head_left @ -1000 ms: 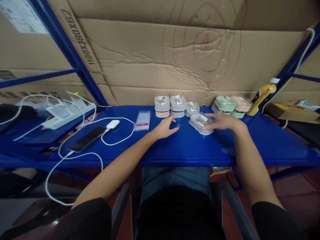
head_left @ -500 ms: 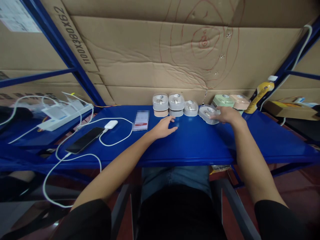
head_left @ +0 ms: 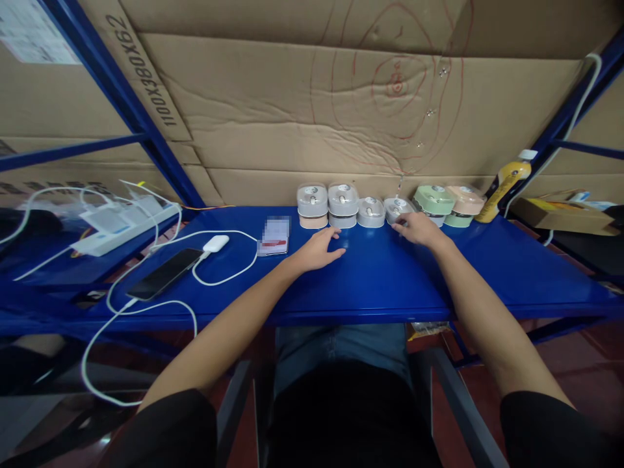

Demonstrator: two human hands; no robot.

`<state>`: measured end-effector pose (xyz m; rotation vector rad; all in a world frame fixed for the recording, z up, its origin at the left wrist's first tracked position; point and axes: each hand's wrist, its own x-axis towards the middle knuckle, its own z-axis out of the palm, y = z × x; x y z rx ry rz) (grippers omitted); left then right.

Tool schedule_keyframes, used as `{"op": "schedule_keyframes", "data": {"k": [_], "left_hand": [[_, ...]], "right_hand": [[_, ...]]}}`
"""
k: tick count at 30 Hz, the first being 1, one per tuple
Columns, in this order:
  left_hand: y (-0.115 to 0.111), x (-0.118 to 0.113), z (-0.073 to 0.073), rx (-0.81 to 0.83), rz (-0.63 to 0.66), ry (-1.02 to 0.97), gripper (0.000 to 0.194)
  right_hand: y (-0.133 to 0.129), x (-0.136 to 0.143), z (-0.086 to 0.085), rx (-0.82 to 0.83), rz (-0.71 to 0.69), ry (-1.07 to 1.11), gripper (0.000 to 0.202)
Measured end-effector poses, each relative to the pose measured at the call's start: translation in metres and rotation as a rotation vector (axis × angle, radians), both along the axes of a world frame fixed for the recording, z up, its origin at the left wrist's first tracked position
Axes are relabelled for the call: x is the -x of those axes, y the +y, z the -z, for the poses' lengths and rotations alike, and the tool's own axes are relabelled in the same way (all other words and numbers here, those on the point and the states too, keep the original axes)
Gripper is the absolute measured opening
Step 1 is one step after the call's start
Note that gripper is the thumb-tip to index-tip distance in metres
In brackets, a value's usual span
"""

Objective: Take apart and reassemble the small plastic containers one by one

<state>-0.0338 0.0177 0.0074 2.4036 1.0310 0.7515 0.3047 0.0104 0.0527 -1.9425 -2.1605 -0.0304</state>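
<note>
A row of small lidded plastic boxes runs along the back of the blue table. My left hand point(head_left: 319, 249) rests on the tabletop with thumb and fingers apart, holding nothing. It lies just in front of a grey-over-peach stack point(head_left: 312, 201) and a grey stack point(head_left: 344, 200). A single grey box point(head_left: 371, 212) sits to their right. Beside that is another grey box point(head_left: 398, 207), its front right partly covered by my right hand point(head_left: 416, 227). The fingertips are against its front, not wrapped round it. Further right stand a green-topped stack point(head_left: 433, 198) and a peach-over-green stack point(head_left: 465, 201).
A yellow bottle point(head_left: 509, 182) stands at the right end, near a cardboard tray point(head_left: 568, 214). On the left are a pixelated phone-like item point(head_left: 275, 237), a black phone point(head_left: 166, 274), a white adapter point(head_left: 216, 244), looping cables and a power strip point(head_left: 129, 227). Cardboard point(head_left: 268, 97) walls the back.
The grey box at my right hand has moved back and left, into line with the row. My right hand shifted left and loosened from its side. My left hand stayed put.
</note>
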Motion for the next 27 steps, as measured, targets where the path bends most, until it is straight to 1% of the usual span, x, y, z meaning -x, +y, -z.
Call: {"op": "schedule_keyframes", "data": {"k": [3,5,6,8,9,10,12,15,17,18,20,22,24,25,26,27], "left_hand": [[0.001,0.0,0.001,-0.009,0.005,-0.007,0.054],[0.002,0.001,0.003,-0.019,0.006,-0.013,0.054],[0.002,0.001,0.003,-0.023,0.008,-0.015,0.054],[0.003,0.001,0.005,-0.03,0.013,-0.019,0.054],[0.004,0.001,0.005,-0.033,0.014,-0.021,0.053],[0.004,0.0,0.005,-0.034,0.013,-0.02,0.053],[0.003,0.0,0.005,-0.03,0.008,-0.016,0.054],[0.002,0.0,0.003,-0.02,0.004,-0.015,0.054],[0.002,0.0,0.003,-0.018,0.004,-0.021,0.053],[0.001,0.0,0.003,-0.02,0.004,-0.024,0.052],[0.002,0.0,0.003,-0.024,0.006,-0.026,0.052],[0.002,0.0,0.004,-0.026,0.004,-0.027,0.054],[0.001,0.0,0.005,-0.013,-0.005,-0.035,0.062],[0.001,0.0,0.005,0.0,-0.009,-0.044,0.069],[0.0,0.0,0.005,0.016,-0.01,-0.055,0.077],[0.0,0.0,0.004,0.03,-0.008,-0.07,0.086]], "right_hand": [[-0.002,0.011,0.002,-0.117,-0.005,0.027,0.039],[-0.002,0.022,0.007,-0.228,-0.09,0.047,0.05],[-0.001,0.028,0.01,-0.261,-0.155,0.048,0.061],[0.002,0.04,0.017,-0.251,-0.269,0.026,0.083],[0.003,0.045,0.019,-0.219,-0.299,0.008,0.09],[0.004,0.049,0.021,-0.189,-0.309,-0.007,0.093],[0.004,0.054,0.02,-0.186,-0.298,-0.019,0.088],[-0.004,0.056,0.01,-0.297,-0.256,0.038,0.067],[-0.012,0.058,0.003,-0.371,-0.222,0.094,0.059],[-0.015,0.059,0.002,-0.394,-0.198,0.111,0.06],[-0.02,0.063,0.003,-0.385,-0.124,0.114,0.071],[-0.024,0.068,0.008,-0.304,-0.039,0.099,0.086],[-0.026,0.072,0.013,-0.208,-0.009,0.084,0.093],[-0.027,0.073,0.014,-0.173,-0.038,0.08,0.093],[-0.029,0.074,0.014,-0.146,-0.104,0.081,0.092],[-0.031,0.074,0.013,-0.123,-0.2,0.09,0.091]]}}
